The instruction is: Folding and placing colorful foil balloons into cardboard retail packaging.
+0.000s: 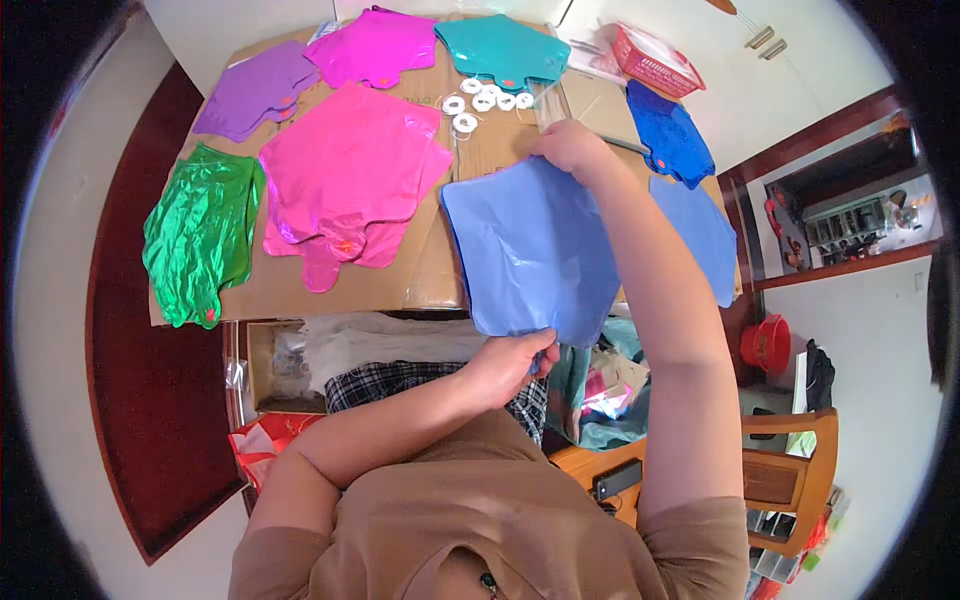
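A flat light-blue foil balloon (530,250) is stretched between my hands over the near edge of a cardboard-covered table (430,270). My left hand (512,365) pinches its lower tail end. My right hand (572,148) grips its far top edge. Beside it on the cardboard lie pink foil balloons (345,170), stacked, and a green one (200,230). A second light-blue balloon (705,235) lies to the right, partly hidden by my right forearm.
Purple (255,90), magenta (380,45), teal (500,50) and dark-blue (668,132) balloons lie at the far side. Small white tape rolls (485,100) sit mid-table. A red basket (650,60) stands far right. An open bag (600,390) and wooden chair (780,470) are nearby.
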{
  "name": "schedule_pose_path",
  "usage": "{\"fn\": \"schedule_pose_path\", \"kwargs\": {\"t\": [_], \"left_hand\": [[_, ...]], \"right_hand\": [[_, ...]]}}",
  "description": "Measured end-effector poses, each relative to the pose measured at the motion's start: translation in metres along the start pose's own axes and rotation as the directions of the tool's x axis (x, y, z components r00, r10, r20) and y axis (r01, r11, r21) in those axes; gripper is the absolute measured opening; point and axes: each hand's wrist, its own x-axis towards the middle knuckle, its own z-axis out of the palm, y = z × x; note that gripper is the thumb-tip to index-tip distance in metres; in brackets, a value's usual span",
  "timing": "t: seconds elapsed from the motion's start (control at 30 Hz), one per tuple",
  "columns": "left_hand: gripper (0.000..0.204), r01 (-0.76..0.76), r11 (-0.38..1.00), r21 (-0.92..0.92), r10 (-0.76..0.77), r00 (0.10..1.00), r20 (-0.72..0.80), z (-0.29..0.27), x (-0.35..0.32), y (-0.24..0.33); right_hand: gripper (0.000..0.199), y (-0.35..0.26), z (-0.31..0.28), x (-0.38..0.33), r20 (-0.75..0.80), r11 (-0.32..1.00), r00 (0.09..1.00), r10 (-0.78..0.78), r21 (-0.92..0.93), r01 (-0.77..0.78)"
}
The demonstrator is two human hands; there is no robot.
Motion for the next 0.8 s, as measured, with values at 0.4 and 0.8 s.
{"fn": "schedule_pose_path", "kwargs": {"t": [0.4,0.8], "left_hand": [[0.02,0.003,0.999,-0.038,0.001,0.993,0.118,-0.01,0.005,0.007],[0.017,-0.017,0.991,-0.136,0.022,0.999,0.04,-0.001,0.008,0.009]], "right_hand": [[0.032,0.024,-0.034,0.003,0.195,0.958,0.978,-0.08,0.285,0.022],[0.046,-0.011,-0.019,-0.021,-0.242,0.831,0.858,-0.454,-0.463,0.309]]}}
